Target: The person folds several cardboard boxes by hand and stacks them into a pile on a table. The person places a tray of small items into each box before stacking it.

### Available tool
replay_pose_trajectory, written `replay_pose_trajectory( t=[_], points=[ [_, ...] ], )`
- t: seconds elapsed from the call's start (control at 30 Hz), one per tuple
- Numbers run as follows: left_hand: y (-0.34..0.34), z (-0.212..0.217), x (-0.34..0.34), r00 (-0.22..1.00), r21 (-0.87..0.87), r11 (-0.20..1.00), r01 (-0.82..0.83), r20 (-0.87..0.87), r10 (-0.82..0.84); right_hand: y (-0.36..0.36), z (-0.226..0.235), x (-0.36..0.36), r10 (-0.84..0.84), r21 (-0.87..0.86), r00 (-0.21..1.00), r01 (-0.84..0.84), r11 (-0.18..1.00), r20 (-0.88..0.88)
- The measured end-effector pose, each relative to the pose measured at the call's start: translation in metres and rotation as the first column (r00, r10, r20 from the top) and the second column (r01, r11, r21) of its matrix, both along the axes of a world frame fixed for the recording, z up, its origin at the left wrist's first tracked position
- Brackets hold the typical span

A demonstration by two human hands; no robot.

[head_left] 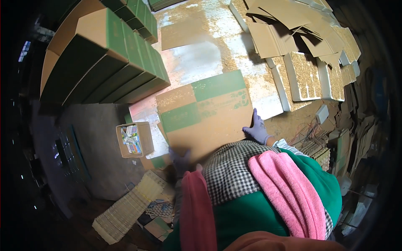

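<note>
A flattened cardboard box (217, 121), brown with green printed blocks, lies tilted across the near part of the worktable in front of me. My right hand (257, 129), in a pale purple glove, is at its right edge. The thumb touches the cardboard and the index finger stretches away along the edge, apart from the thumb. My left hand (180, 160), also gloved, is at the near left corner, smeared by motion. Its fingers cannot be made out well enough to show a grip.
Folded green and brown boxes (113, 54) stand in a row at the far left. A small open carton (144, 138) holds colourful packets. White-edged, speckled blocks (305, 77) and loose cardboard sheets (289, 25) are piled at the far right. Stacked cardboard strips (125, 209) lie lower left.
</note>
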State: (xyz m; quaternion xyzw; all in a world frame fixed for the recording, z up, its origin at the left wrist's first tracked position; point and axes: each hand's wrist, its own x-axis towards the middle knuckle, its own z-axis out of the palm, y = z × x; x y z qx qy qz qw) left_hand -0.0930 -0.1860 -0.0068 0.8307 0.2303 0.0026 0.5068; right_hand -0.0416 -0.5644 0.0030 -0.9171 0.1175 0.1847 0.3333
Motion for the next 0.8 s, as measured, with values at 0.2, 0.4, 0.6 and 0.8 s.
replay_pose_trajectory(
  t=[0.2, 0.4, 0.6, 0.8],
  points=[
    [-0.065, 0.018, 0.019, 0.947, 0.596, 0.743, 0.306, -0.269, -0.174, -0.087, 0.001, 0.015, 0.13, 0.045, 0.991, -0.132, 0.99, 0.04],
    [-0.068, 0.016, 0.055, 0.877, 0.553, 0.683, 0.477, -0.246, -0.413, -0.096, -0.029, 0.001, 0.223, -0.051, 0.955, -0.218, 0.975, 0.196],
    [-0.068, 0.062, 0.041, 0.875, 0.603, 0.635, 0.483, -0.316, -0.366, -0.101, 0.035, 0.015, -0.001, 0.087, 0.817, -0.06, 0.994, 0.577],
    [-0.049, 0.178, 0.098, 0.876, 0.443, 0.803, 0.398, 0.077, -0.477, -0.107, 0.196, 0.073, -0.097, 0.12, 0.59, -0.001, 0.993, 0.802]
  ],
)
